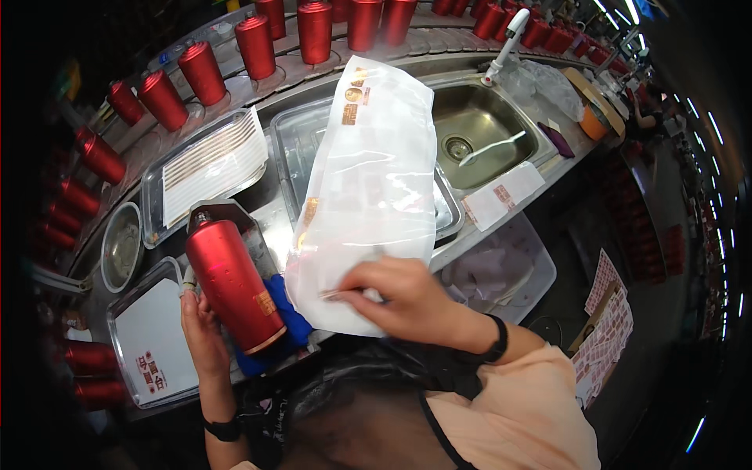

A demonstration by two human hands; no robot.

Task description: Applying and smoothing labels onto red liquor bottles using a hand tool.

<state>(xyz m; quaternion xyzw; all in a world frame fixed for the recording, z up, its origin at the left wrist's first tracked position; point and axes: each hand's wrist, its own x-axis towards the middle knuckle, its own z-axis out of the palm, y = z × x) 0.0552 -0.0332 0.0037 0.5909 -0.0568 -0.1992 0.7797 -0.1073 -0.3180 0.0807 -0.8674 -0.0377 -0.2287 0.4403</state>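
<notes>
My right hand (399,298) pinches the lower part of a large translucent white sheet (376,188). The sheet carries gold and red decals along its left side and stretches up over a metal tray toward the sink. Beside my left hand (205,337), a shiny red bottle (231,274) leans with its neck pointing away from me, and a gold decal sits low on its side. My left fingers are stretched up along the bottle's left side, with a pale covering on one fingertip. Whether they press on it is hard to see. A blue cloth (290,321) lies under the bottle's base.
More red bottles (254,47) line the curved conveyor (290,74) behind. A sink (486,133) with a white faucet (509,43) stands at right. Trays with sheets (211,164) and a metal bowl (121,247) are at left. A plastic bin (540,266) sits below the counter edge.
</notes>
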